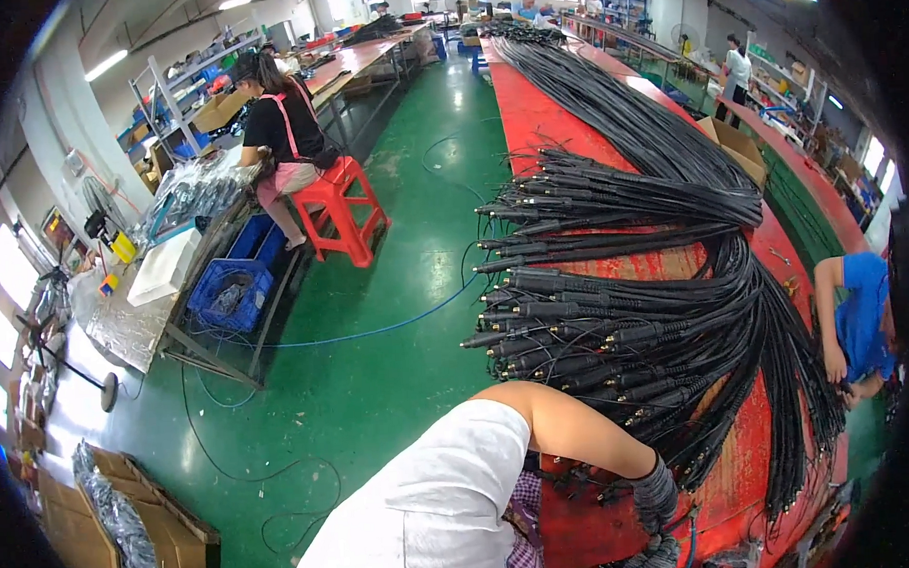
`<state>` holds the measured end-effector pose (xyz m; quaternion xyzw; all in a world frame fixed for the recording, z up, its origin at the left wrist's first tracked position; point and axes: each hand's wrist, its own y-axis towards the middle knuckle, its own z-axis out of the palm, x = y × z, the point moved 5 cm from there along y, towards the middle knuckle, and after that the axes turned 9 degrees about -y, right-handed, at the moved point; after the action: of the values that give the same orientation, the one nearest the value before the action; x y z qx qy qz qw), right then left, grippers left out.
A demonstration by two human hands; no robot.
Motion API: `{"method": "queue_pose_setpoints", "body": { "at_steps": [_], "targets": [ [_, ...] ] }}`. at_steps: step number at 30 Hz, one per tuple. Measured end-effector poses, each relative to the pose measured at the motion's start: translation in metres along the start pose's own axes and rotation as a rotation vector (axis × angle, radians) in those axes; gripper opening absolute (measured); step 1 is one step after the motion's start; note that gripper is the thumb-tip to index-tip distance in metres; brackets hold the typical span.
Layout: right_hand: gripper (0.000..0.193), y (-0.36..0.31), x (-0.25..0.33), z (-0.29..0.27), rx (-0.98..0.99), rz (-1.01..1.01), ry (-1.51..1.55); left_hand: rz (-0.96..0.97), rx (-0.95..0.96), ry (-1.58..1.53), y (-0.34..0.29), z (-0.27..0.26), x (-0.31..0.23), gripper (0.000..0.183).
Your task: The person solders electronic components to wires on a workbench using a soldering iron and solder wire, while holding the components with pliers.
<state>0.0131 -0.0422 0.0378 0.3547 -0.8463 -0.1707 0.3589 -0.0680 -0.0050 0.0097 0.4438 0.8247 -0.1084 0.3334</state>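
My left arm, in a white sleeve, reaches over the near end of the red table. My left hand, in a grey knit glove, points downward beside the black cable bundles. Its fingers are too bunched and shaded to show whether they grip anything. Just below, at the lower edge of the picture, is a second grey glove, my right hand, mostly cut off. A thin blue strip stands close to the right of both hands. The cables carry thick black connectors with brass-coloured tips, which point left over the table's edge.
Across the table on the right, a person in a blue shirt handles cable ends. Left of the green aisle, another person sits on a red stool by a workbench. A blue crate, a cardboard box and loose cords on the floor are nearby.
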Motion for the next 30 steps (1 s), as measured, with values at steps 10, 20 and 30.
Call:
{"method": "queue_pose_setpoints", "body": {
  "at_steps": [10, 20, 30],
  "targets": [
    [0.019, 0.007, -0.015, 0.012, 0.039, 0.022, -0.003, -0.052, -0.112, 0.059, 0.020, 0.013, 0.027, 0.019],
    [0.021, 0.001, -0.018, 0.006, -0.007, 0.027, 0.004, -0.092, -0.181, 0.199, 0.020, 0.017, 0.016, 0.016],
    [0.024, -0.010, -0.023, -0.017, -0.134, 0.063, -0.031, -0.046, -0.204, 0.371, 0.037, 0.021, -0.012, 0.013]
  ]
}}
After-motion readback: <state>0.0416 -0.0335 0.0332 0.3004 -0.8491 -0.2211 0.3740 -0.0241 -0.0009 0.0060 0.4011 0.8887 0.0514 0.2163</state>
